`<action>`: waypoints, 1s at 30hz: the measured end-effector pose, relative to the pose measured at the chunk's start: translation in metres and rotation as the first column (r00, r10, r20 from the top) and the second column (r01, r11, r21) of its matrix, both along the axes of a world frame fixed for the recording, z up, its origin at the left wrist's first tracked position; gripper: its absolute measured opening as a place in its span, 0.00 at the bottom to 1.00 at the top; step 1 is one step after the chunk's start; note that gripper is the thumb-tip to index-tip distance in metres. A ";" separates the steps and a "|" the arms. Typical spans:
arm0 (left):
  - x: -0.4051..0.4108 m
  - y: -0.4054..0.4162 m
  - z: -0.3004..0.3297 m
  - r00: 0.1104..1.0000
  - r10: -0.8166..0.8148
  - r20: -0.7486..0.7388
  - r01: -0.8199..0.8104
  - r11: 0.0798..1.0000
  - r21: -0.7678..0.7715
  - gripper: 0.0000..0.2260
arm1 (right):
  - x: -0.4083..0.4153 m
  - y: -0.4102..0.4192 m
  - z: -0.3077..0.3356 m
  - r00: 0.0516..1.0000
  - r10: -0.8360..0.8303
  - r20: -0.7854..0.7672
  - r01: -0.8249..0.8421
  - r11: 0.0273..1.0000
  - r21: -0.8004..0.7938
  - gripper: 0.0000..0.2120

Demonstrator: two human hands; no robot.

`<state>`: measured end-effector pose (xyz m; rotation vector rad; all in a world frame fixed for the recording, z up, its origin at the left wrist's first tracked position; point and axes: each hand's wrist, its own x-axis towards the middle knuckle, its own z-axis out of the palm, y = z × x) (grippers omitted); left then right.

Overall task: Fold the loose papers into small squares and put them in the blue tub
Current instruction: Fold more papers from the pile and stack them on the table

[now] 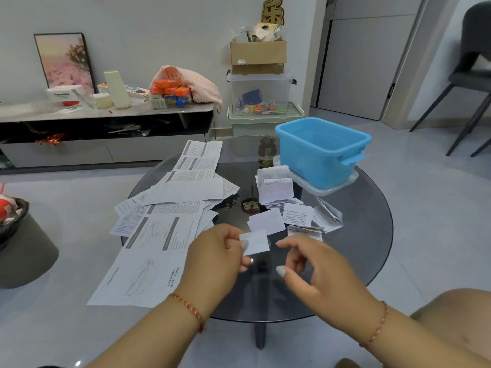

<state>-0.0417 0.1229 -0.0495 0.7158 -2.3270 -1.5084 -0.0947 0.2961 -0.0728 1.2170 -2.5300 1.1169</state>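
round glass table (grey tiled floor) | left hand pinches folded square | right hand loose

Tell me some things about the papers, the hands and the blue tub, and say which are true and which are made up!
1. The left hand pinches a small folded white paper square. True.
2. The right hand holds a pen. False: it holds nothing, with its fingers loosely curled.
3. The blue plastic tub stands on the floor. False: it sits on a pale lid on the round dark glass table.
4. Big unfolded instruction sheets lie on the table's left side. True.
5. Folded papers are stacked beside the tub. True.
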 end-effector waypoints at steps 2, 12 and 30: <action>-0.015 0.000 -0.007 0.999 -0.022 0.049 0.023 0.999 -0.028 0.04 | 0.000 -0.001 -0.002 1.000 0.003 -0.029 -0.002 0.999 0.040 0.11; -0.027 -0.001 -0.010 0.999 0.040 0.014 -0.028 0.873 -0.486 0.10 | -0.012 -0.007 -0.011 0.993 -0.052 -0.105 0.074 0.973 0.217 0.17; 0.034 -0.068 0.007 0.843 0.155 0.514 0.274 0.699 -0.661 0.38 | -0.009 -0.023 -0.010 0.935 -0.140 -0.326 0.210 0.959 0.190 0.15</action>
